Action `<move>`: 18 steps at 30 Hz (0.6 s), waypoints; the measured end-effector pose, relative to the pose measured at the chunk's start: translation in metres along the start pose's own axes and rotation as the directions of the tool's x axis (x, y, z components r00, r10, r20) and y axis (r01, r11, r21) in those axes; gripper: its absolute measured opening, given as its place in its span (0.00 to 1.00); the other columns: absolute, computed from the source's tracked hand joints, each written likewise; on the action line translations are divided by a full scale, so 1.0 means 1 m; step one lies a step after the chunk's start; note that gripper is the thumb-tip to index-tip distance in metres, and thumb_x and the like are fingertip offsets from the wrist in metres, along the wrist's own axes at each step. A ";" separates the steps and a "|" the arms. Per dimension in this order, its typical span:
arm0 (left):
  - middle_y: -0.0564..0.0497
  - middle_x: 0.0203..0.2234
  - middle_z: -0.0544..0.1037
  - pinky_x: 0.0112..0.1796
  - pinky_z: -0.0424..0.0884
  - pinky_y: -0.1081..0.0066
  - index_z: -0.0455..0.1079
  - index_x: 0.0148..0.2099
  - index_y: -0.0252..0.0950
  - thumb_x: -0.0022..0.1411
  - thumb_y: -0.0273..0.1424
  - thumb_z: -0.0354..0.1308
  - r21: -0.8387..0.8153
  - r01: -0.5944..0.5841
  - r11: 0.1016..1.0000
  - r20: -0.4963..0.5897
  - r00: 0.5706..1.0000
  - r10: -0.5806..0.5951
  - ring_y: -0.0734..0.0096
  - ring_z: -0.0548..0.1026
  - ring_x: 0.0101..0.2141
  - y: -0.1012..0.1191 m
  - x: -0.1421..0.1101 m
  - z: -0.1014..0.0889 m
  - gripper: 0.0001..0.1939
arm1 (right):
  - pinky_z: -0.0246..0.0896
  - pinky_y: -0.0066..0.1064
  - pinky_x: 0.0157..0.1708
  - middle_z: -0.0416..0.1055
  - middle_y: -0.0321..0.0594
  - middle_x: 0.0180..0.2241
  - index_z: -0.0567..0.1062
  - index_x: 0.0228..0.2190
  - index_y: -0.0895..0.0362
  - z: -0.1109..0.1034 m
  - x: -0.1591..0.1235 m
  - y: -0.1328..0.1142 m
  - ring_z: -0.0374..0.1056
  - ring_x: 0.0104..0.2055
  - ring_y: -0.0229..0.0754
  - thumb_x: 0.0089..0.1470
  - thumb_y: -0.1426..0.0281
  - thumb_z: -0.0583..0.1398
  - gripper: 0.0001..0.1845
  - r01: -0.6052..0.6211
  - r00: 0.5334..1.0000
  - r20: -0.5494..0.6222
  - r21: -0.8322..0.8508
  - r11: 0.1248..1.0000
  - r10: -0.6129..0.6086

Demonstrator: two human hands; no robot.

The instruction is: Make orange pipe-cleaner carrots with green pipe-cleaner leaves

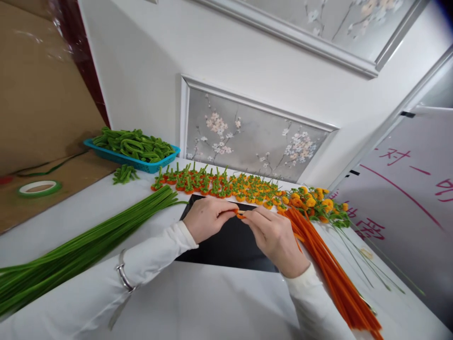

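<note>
My left hand [208, 218] and my right hand [275, 236] meet above a black mat [226, 250], fingertips pinched close together. Between them is a short curled piece of orange chenille stem [240, 216], gripped from both sides. A thin pale stick [243, 211] shows by the right fingertips, along the orange piece; the fingers hide most of it. Beside my right hand lies a bundle of long orange chenille stems [327, 264]. To the left of my left hand lies a bundle of long green chenille stems [95, 236].
Behind the mat stand rows of small orange and yellow pieces with green tops [212, 182]. Yellow and orange flowers [318, 203] on green stems lie at right. A blue basket [152, 166] holds green loops. Green tape [39, 188] rests on cardboard at left.
</note>
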State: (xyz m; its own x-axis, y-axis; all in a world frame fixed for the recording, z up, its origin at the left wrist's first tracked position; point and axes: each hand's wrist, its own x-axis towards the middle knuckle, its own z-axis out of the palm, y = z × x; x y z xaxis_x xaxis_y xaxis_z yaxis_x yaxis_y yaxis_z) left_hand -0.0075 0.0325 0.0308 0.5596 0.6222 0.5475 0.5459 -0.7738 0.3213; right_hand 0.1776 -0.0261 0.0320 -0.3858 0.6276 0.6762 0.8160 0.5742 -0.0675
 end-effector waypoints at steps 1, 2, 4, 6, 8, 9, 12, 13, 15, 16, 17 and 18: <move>0.53 0.34 0.80 0.36 0.66 0.72 0.74 0.40 0.40 0.62 0.31 0.51 0.041 -0.019 0.999 0.041 0.999 0.017 0.67 0.76 0.35 0.001 0.000 0.000 0.10 | 0.56 0.25 0.30 0.72 0.39 0.29 0.75 0.34 0.55 0.000 0.001 0.002 0.68 0.30 0.35 0.61 0.67 0.52 0.12 -0.019 1.000 -0.016 0.012 1.000 0.019; 0.53 0.34 0.79 0.35 0.66 0.72 0.73 0.40 0.40 0.62 0.30 0.51 0.071 -0.033 0.997 0.085 0.996 0.027 0.67 0.76 0.35 0.003 0.000 0.001 0.09 | 0.57 0.25 0.31 0.72 0.39 0.30 0.75 0.34 0.55 0.001 0.002 0.004 0.68 0.31 0.36 0.60 0.67 0.53 0.12 -0.045 0.999 -0.029 0.031 0.999 0.046; 0.53 0.32 0.79 0.33 0.65 0.73 0.71 0.40 0.38 0.62 0.28 0.50 0.091 -0.054 0.994 0.159 0.986 0.038 0.67 0.76 0.33 0.006 -0.001 0.002 0.09 | 0.58 0.25 0.33 0.72 0.39 0.31 0.76 0.32 0.54 0.003 0.004 0.009 0.68 0.32 0.36 0.59 0.66 0.54 0.11 -0.106 0.993 -0.045 0.091 0.990 0.110; 0.53 0.31 0.77 0.31 0.63 0.74 0.69 0.38 0.37 0.62 0.26 0.49 0.085 -0.076 0.993 0.210 0.976 0.057 0.69 0.75 0.32 0.008 -0.002 0.003 0.08 | 0.59 0.25 0.33 0.73 0.38 0.30 0.76 0.30 0.54 0.005 0.006 0.015 0.68 0.33 0.37 0.58 0.66 0.56 0.10 -0.164 0.984 -0.040 0.177 0.971 0.173; 0.52 0.28 0.76 0.29 0.62 0.73 0.67 0.36 0.36 0.62 0.25 0.48 0.092 -0.102 0.990 0.240 0.968 0.078 0.69 0.75 0.30 0.009 -0.004 0.004 0.07 | 0.59 0.25 0.32 0.72 0.37 0.28 0.76 0.28 0.54 0.008 0.006 0.022 0.68 0.31 0.37 0.56 0.65 0.58 0.10 -0.215 0.975 -0.005 0.260 0.941 0.224; 0.52 0.27 0.75 0.29 0.62 0.73 0.67 0.35 0.36 0.61 0.25 0.48 0.099 -0.119 0.988 0.248 0.964 0.091 0.69 0.74 0.29 0.009 -0.005 0.005 0.07 | 0.59 0.25 0.31 0.72 0.36 0.26 0.76 0.27 0.55 0.010 0.006 0.026 0.67 0.29 0.37 0.55 0.64 0.58 0.10 -0.244 0.968 0.027 0.296 0.923 0.248; 0.51 0.27 0.75 0.30 0.62 0.72 0.65 0.36 0.35 0.61 0.24 0.47 0.101 -0.174 0.980 0.262 0.955 0.142 0.69 0.74 0.28 0.008 -0.006 0.008 0.06 | 0.55 0.24 0.24 0.69 0.33 0.21 0.76 0.24 0.56 0.016 0.004 0.038 0.63 0.24 0.35 0.54 0.61 0.58 0.14 -0.348 0.937 0.164 0.363 0.864 0.309; 0.51 0.28 0.75 0.31 0.63 0.72 0.65 0.37 0.35 0.61 0.23 0.47 0.094 -0.193 0.977 0.258 0.952 0.163 0.69 0.74 0.29 0.009 -0.006 0.008 0.07 | 0.52 0.24 0.21 0.67 0.33 0.19 0.75 0.23 0.57 0.018 0.003 0.041 0.61 0.22 0.34 0.54 0.60 0.58 0.16 -0.379 0.923 0.217 0.368 0.849 0.317; 0.51 0.30 0.76 0.31 0.63 0.72 0.65 0.39 0.35 0.61 0.24 0.46 0.080 -0.212 0.974 0.241 0.952 0.188 0.69 0.74 0.29 0.010 -0.007 0.008 0.07 | 0.48 0.23 0.19 0.63 0.31 0.16 0.73 0.19 0.58 0.021 0.000 0.045 0.57 0.20 0.32 0.55 0.59 0.56 0.20 -0.407 0.901 0.307 0.364 0.837 0.305; 0.51 0.30 0.76 0.32 0.63 0.73 0.65 0.39 0.35 0.62 0.24 0.46 0.072 -0.208 0.976 0.225 0.956 0.187 0.69 0.74 0.30 0.011 -0.006 0.007 0.07 | 0.47 0.23 0.19 0.61 0.31 0.15 0.72 0.18 0.59 0.021 -0.001 0.046 0.56 0.19 0.31 0.55 0.60 0.55 0.21 -0.407 0.895 0.344 0.366 0.837 0.285; 0.51 0.30 0.76 0.31 0.63 0.73 0.65 0.39 0.35 0.62 0.24 0.46 0.061 -0.194 0.979 0.207 0.962 0.178 0.70 0.74 0.30 0.011 -0.006 0.006 0.07 | 0.47 0.23 0.19 0.61 0.31 0.15 0.72 0.18 0.59 0.021 -0.002 0.046 0.55 0.19 0.31 0.56 0.61 0.55 0.21 -0.403 0.890 0.375 0.376 0.834 0.261; 0.51 0.30 0.76 0.31 0.63 0.73 0.65 0.40 0.35 0.62 0.24 0.46 0.049 -0.172 0.984 0.185 0.970 0.160 0.70 0.74 0.30 0.011 -0.005 0.005 0.08 | 0.47 0.22 0.19 0.61 0.30 0.15 0.72 0.19 0.59 0.021 -0.003 0.044 0.55 0.19 0.31 0.56 0.62 0.54 0.20 -0.397 0.886 0.399 0.391 0.830 0.236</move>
State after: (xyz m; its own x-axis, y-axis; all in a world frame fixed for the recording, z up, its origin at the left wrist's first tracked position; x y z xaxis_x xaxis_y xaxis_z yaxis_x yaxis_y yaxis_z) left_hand -0.0010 0.0212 0.0279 0.7455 0.5015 0.4390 0.4714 -0.8624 0.1846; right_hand 0.2056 0.0086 0.0119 -0.3214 0.9011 0.2910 0.6621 0.4336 -0.6113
